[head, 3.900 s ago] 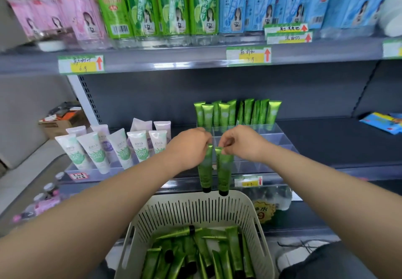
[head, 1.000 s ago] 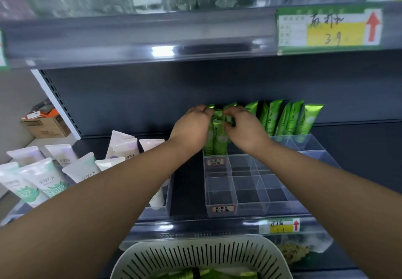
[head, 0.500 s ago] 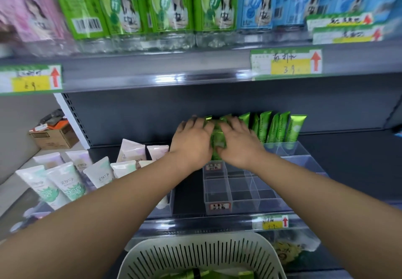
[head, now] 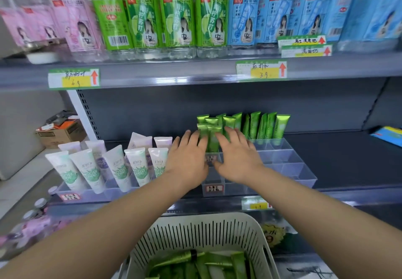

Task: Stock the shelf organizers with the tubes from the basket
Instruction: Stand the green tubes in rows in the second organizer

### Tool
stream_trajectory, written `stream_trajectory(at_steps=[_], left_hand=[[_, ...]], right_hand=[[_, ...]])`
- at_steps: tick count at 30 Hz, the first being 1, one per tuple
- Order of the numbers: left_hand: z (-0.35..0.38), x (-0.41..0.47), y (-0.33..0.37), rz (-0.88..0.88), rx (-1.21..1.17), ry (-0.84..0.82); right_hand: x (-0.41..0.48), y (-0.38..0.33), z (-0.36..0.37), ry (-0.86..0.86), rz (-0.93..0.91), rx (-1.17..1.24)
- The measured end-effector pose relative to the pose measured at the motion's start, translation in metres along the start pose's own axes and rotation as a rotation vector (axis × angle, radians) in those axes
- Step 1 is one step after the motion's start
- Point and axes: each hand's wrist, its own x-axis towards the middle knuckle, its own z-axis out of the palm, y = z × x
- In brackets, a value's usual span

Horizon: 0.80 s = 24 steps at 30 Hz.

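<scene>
The shelf (head: 348,159) takes up most of the view, with a clear organizer (head: 282,170) sitting on it and a slotted basket (head: 217,220) down below, right in front of the person. White tubes (head: 87,170) fill the tray to the left.

In the organizer only the back rows have green tubes (head: 261,126) standing in them. The front compartments look bare and the basket has plenty more lying in it, so this job looks early-ish.

Both hands are flat, fingers straight and a bit spread. The left hand (head: 187,161) pushes on the left side of the front pair (head: 210,135) and the right hand (head: 237,159) on the right side, nothing pinched.

Looks like the squaring-up step, tbh. To do it well the person would want even pressure from both sides, so the pair stands upright, snug against the row behind and seated down in its compartment. Shove too hard and the back row probably tips like dominoes.
</scene>
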Motion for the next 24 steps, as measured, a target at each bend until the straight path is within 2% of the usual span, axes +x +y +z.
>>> stream_trajectory(at_steps=[19,24], left_hand=[[0.035,-0.118,0.021,-0.023,-0.052,-0.008],[0.059,-0.139,0.022,-0.014,-0.082,-0.069]], right_hand=[[-0.101,-0.026,0.054,-0.126,-0.009,0.010],[-0.123,-0.025,0.080,-0.189,0.003,0.033]])
